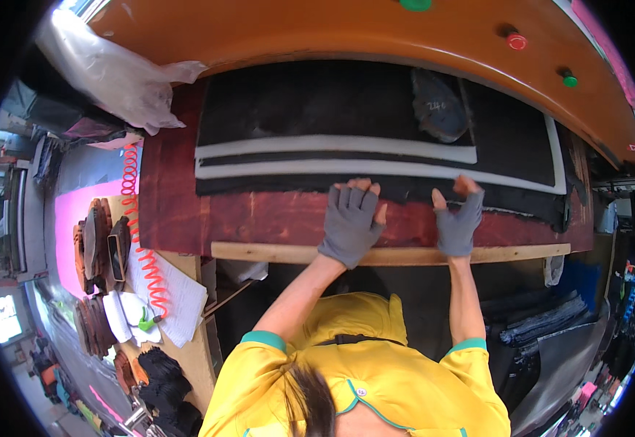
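Observation:
Both of my hands wear grey fingerless gloves. At the near edge of a black sheet of material (pixel 295 102), my left hand (pixel 352 222) lies palm down, fingertips on the edge and thumb held apart. Farther right, my right hand (pixel 460 222) touches the same edge with bent fingers, its thumb and forefinger spread. Two white strips (pixel 303 169) run across the black material, one bending up at the right end. On top of it lies a dark sole-shaped piece (pixel 439 109) with chalk-like marks. Dark red board (pixel 274 218) shows beneath.
An orange-brown machine beam (pixel 346 29) with a red button (pixel 516 41) and green ones spans the far side. Wooden rail (pixel 397 254) edges the board. Left are clear plastic (pixel 113 69), a red coiled hose (pixel 150 273), and brown cutting pieces (pixel 93 237). Dark sheets (pixel 543 320) are stacked right.

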A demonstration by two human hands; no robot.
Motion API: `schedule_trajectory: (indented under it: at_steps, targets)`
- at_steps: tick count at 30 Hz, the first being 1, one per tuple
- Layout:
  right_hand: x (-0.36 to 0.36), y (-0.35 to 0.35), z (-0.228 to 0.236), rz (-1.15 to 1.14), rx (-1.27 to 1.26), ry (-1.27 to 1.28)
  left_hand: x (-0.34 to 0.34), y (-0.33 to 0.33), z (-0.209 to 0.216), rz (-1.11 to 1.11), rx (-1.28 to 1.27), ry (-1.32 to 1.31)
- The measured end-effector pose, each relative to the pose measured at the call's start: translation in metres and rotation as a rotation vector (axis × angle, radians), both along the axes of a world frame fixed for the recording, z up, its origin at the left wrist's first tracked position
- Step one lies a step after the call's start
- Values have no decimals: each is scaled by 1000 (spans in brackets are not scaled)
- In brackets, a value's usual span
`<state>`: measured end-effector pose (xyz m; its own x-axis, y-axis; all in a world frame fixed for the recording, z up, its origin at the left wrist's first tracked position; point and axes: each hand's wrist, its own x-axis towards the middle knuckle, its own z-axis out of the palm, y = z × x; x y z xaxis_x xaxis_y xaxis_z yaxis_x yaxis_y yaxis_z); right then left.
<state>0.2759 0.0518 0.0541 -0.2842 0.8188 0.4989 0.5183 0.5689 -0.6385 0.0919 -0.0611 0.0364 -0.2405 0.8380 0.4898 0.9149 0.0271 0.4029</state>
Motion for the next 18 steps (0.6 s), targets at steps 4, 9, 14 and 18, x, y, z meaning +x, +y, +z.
schedule_trajectory:
  at_steps: [4, 9, 14, 18]
  targets:
    - [-11, 54, 33, 21, 220, -400, -10, 44, 10, 25, 36, 192]
    - [-20, 91, 46, 349, -166, -456, 3, 38, 5, 25, 23, 272]
    - [-3, 76, 43, 417, -226, -436, 17, 11, -3, 39, -96, 274]
    - [9, 68, 46, 484, -400, -213, 24, -5, 3, 7, -170, 257]
